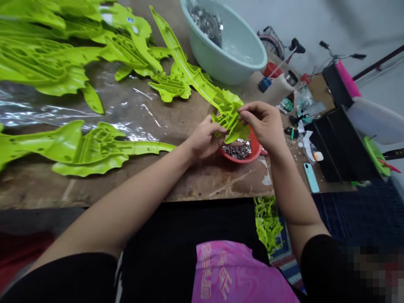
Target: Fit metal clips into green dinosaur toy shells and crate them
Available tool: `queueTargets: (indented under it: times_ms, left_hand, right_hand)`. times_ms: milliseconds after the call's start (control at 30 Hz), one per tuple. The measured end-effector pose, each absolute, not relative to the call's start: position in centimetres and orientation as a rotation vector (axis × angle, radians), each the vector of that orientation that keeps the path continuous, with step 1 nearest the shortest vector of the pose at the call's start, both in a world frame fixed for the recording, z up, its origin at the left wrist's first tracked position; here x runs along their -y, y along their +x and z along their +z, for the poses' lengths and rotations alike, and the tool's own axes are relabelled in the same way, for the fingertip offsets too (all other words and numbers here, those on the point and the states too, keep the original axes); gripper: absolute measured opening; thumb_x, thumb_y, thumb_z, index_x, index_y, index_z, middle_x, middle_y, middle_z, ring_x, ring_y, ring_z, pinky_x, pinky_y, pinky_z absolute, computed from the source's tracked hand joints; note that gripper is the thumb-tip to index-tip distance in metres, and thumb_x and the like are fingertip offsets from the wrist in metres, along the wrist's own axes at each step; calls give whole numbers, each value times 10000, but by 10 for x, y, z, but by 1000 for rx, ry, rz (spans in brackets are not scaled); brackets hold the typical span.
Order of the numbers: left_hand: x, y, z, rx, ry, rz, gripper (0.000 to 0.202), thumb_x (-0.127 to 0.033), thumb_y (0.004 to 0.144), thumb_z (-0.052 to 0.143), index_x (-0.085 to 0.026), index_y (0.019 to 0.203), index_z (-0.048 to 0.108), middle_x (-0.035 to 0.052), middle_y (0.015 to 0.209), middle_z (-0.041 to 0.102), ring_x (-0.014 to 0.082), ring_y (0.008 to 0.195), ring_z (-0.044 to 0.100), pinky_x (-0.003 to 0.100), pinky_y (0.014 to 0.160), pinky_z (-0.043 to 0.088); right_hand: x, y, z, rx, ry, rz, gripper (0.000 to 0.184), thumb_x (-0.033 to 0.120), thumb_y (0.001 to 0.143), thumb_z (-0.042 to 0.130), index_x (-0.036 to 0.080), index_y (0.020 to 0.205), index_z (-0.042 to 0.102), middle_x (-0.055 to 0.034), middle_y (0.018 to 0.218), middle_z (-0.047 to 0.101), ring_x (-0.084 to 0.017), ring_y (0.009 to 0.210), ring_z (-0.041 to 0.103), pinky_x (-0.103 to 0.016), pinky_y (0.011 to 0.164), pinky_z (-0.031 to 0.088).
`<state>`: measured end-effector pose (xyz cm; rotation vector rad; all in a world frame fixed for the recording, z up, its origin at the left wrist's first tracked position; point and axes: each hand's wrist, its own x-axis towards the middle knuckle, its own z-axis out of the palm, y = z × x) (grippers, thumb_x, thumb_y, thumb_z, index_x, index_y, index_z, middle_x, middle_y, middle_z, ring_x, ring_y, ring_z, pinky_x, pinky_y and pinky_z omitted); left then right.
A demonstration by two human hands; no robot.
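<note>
Above a red bowl [257, 147] at twelve o'clock, the left hand [205, 138] and right hand [260, 125] pinch a lime-green plastic moulding [229, 122] between fingers and thumbs.

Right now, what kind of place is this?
Probably a small workshop for finishing plastic parts: lime-green moulded plastic pieces lie on a worn wooden workbench, a pale blue basin holds silvery bits, and the left hand and right hand work over a red bowl.
</note>
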<state>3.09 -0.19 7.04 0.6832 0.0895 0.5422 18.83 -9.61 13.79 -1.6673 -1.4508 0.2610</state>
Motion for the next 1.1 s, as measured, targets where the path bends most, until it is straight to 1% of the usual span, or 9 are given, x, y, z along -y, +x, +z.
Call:
queueTargets:
  times_ms: [233,467,600,767,833,900,967,1033,1100]
  left_hand:
    - [7,40,62,-141,627,568,547,-77,631,727,-223,1121,533,100,1262,752,422,1406,677,725,1101,652]
    - [6,39,63,-112,617,572,537,-88,624,738,-215,1109,545,103,1194,744,436,1374,686,744,1100,643]
    - [3,40,62,-119,609,573,566,-79,612,716,-221,1132,544,86,1180,741,423,1342,705,732,1083,659]
    - [-9,42,64,-122,587,664,666,-38,645,688,-262,1248,512,68,1283,734,388,1334,719,654,1075,679]
    - [-17,43,64,-155,586,749,659,-25,660,696,-270,1241,504,56,1306,721,378,1349,713,631,1077,682]
    - [-24,45,62,-181,566,831,604,-14,671,701,-264,1187,510,41,1289,715,357,1373,698,599,1098,677]
    - [-30,46,60,-196,544,871,567,-6,675,697,-265,1147,519,21,1221,720,326,1379,685,564,1122,671]
    - [-34,47,58,-197,544,885,572,-7,667,708,-279,1140,538,7,1152,725,317,1364,684,548,1126,672]
    - [-35,47,56,-187,559,891,577,-14,658,721,-287,1139,557,8,1148,732,326,1355,683,547,1118,677]
  right_hand:
    - [83,179,133,1236,-1737,303,162,363,1037,736,234,1108,805,-21,981,797,-174,898,792,-371,916,716]
    - [85,170,140,1292,-1792,277,181,303,1004,724,223,1141,811,-23,1023,816,-168,863,776,-360,881,712]
    - [97,170,150,1294,-1826,182,153,295,990,681,231,1064,799,-26,1003,805,-177,891,780,-360,882,694]
    - [138,191,153,1261,-1888,178,169,325,885,750,224,995,829,-25,849,791,-188,741,743,-364,737,659]
    - [148,207,146,1227,-2032,139,154,279,854,746,203,948,843,-47,851,811,-214,762,761,-398,782,668]
    - [146,227,138,1132,-2143,-75,201,231,890,682,175,988,849,-89,944,846,-243,849,795,-447,891,682]
    - [135,246,135,1055,-2183,-260,309,195,958,609,126,1150,840,-154,1133,859,-271,1018,824,-475,1016,673]
    - [120,258,135,1097,-2207,-233,443,156,985,605,65,1387,768,-219,1385,799,-288,1233,802,-459,1116,643]
    - [108,256,137,1240,-2242,-107,553,118,973,651,60,1521,697,-226,1522,733,-293,1348,763,-436,1179,609]
